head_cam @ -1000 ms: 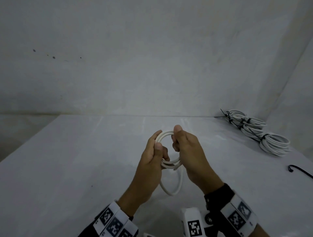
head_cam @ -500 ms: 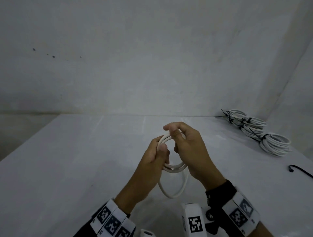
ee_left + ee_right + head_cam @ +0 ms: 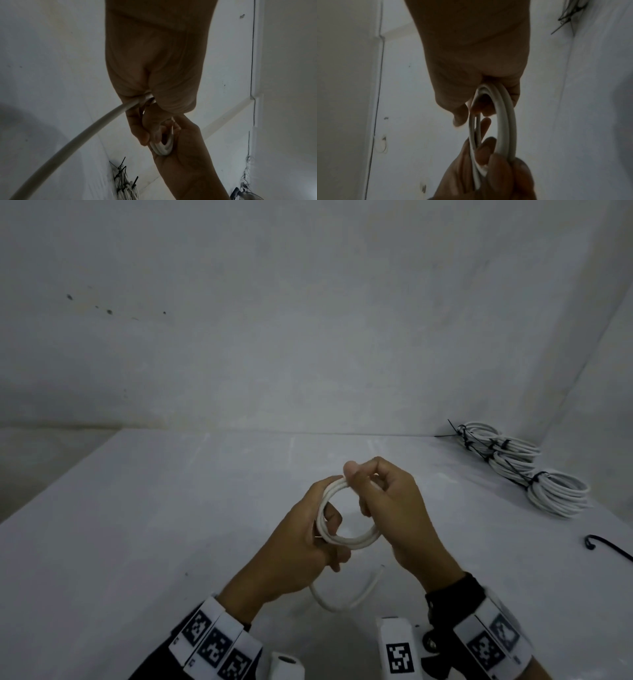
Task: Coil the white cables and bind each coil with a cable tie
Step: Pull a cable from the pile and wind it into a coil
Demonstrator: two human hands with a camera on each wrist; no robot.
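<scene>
Smooth, round-section white cable, wound into a small ring of several turns, held up above the matte grey-white worktop. Left hand gripping the ring's left side, fingers curled through the opening and clamped on the bundled turns. Right hand on the ring's upper right, thumb and forefinger pinching the top of the turns, remaining fingers curled behind. Below the hands, a loose tail of the same cable sagging in a U, its cut end pointing up. From the left wrist view, that tail leaving the fist as a stiff glossy arc. From the right wrist view, turns lying side by side, oval in outline, pressed between both sets of fingers.

Far right on the worktop, against the wall, a row of finished white coils, each bound by a thin black cable tie with its tail sticking out. Nearer the right edge, a lone black cable tie, thin and hooked at one end.

Compared with a second ago: ring rounder and wider open, one more turn added, hanging loop shorter with its free end now showing, right hand shifted over the top.
</scene>
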